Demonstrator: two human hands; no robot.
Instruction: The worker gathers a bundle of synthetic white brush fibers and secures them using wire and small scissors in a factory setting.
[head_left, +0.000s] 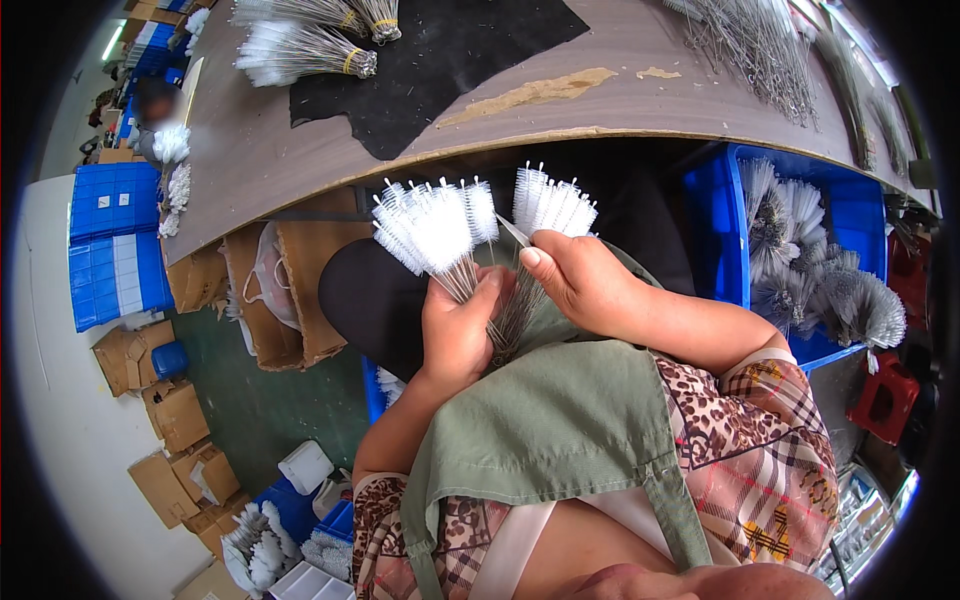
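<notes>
My left hand (458, 335) grips the wire stems of a fanned bunch of white bottle brushes (432, 225), bristle heads up. My right hand (580, 280) holds a second, smaller bunch of white brushes (552, 203) by the wire stems, just right of the first bunch. Both bunches meet low down between my hands, over my lap and a green apron (550, 420), right below the table's edge.
A curved wooden table (260, 150) carries a black mat (440, 60), banded bundles of white brushes (300, 50) and a pile of bare wires (750, 40). A blue crate (860, 215) of brushes stands at my right. Cardboard boxes (180, 415) and blue crates (115, 245) fill the floor at left.
</notes>
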